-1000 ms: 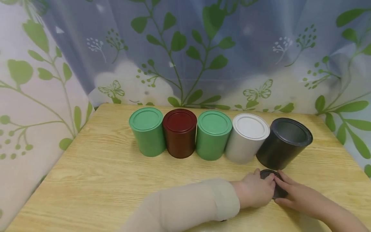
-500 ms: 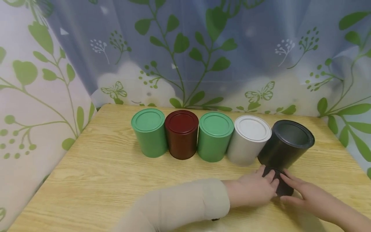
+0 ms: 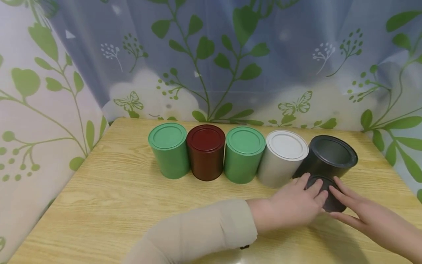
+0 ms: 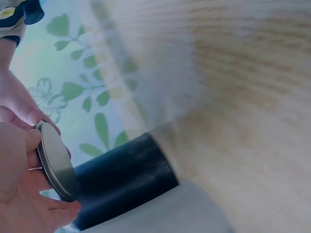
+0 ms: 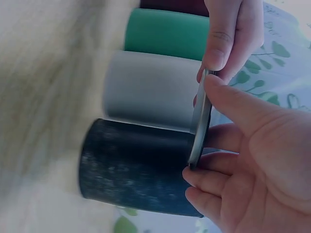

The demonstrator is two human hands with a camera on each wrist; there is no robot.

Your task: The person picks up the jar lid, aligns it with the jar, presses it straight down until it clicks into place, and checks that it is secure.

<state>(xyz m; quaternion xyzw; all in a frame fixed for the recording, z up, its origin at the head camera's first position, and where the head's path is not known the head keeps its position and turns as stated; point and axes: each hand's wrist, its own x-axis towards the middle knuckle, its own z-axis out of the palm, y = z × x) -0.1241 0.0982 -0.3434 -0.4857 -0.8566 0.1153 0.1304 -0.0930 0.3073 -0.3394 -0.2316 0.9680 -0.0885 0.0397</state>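
A round black lid (image 3: 333, 202) with a pale metallic underside (image 4: 57, 153) is held between both hands, raised above the table. My left hand (image 3: 293, 205) grips its left edge, thumb and fingers bent round the rim in the left wrist view. On the opposite side my right hand (image 3: 367, 216) pinches the rim, with the thumb on one face and fingers on the other in the right wrist view. Just behind the lid stands an uncovered black can (image 3: 318, 165), its dark inside showing. The lid hides part of the can's lower front in the head view.
Left of the black can, a row of lidded cans continues: a white can (image 3: 277, 170), a green can (image 3: 242, 167), a dark red can (image 3: 207, 165) and another green can (image 3: 172, 163). They stand on a wooden table (image 3: 115, 205) before a leaf-patterned curtain (image 3: 211, 55).
Both hands have lifted the black lid off the table and moved it up and to the right, closer to the black can. The cans have stayed in place.
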